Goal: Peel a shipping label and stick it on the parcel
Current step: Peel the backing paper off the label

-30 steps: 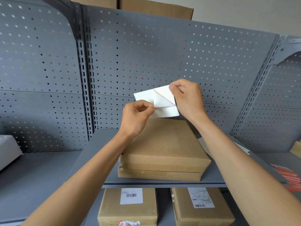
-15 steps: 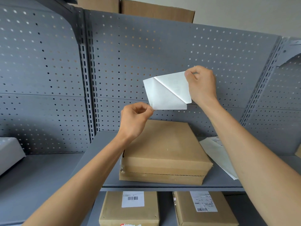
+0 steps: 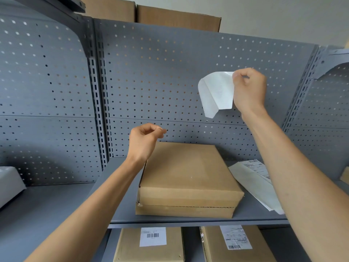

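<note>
The right hand (image 3: 249, 89) pinches a curled white paper label (image 3: 217, 91) high before the grey perforated back panel (image 3: 170, 72). The left hand (image 3: 145, 142), fingers loosely closed on nothing, hovers over the back left corner of the flat brown cardboard parcel (image 3: 188, 176) on the grey metal shelf (image 3: 120, 205).

Soft, even, shadowless light; sharp centre, wide-angle bending at edges.

grey pegboard (image 3: 170, 76) – steel shelf (image 3: 120, 210)

lower boxes (image 3: 151, 244) — cut by bottom edge | loose sheets (image 3: 253, 184) — print unreadable, arm-covered
</note>
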A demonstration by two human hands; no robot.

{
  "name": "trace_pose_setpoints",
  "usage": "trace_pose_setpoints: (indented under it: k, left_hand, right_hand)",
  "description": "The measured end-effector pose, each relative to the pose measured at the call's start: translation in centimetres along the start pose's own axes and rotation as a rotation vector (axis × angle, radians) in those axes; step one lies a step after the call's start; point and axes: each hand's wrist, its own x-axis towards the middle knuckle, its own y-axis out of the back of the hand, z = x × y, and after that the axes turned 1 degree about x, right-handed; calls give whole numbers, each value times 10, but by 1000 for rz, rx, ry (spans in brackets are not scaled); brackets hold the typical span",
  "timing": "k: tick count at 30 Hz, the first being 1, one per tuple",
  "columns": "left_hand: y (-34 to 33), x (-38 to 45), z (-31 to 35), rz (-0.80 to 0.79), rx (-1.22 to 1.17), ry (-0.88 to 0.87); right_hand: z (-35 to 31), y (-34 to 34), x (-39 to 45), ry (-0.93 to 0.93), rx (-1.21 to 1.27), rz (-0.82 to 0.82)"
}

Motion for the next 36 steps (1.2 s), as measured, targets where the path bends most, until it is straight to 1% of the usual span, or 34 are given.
trace_pose_setpoints:
  k: [3, 5, 8, 11, 15, 19, 26, 36]
  left_hand:
    - [-9, 2, 14, -12, -77, 22]
    - [-17, 2, 25, -55, -102, 23]
    - [-29, 4, 35, -111, -52, 6]
    - [-37, 7, 43, -141, -14, 33]
    - [-43, 8, 49, -178, -25, 76]
    - [-45, 14, 43, -125, -50, 133]
    - [-39, 16, 36, -85, -164, 128]
    - [-26, 16, 21, -101, -175, 129]
  right_hand:
    - [-2, -4, -9, 69, -36, -39]
    - [-1, -8, -16, 123, -52, -72]
    - [-1, -16, -27, 180, -43, -118]
    - [1, -21, -36, 193, -29, -151]
    - [3, -25, -44, 189, -12, -178]
    - [7, -28, -47, 194, -7, -194]
    - [12, -29, -49, 179, -12, -207]
    - [26, -24, -33, 90, -46, -146]
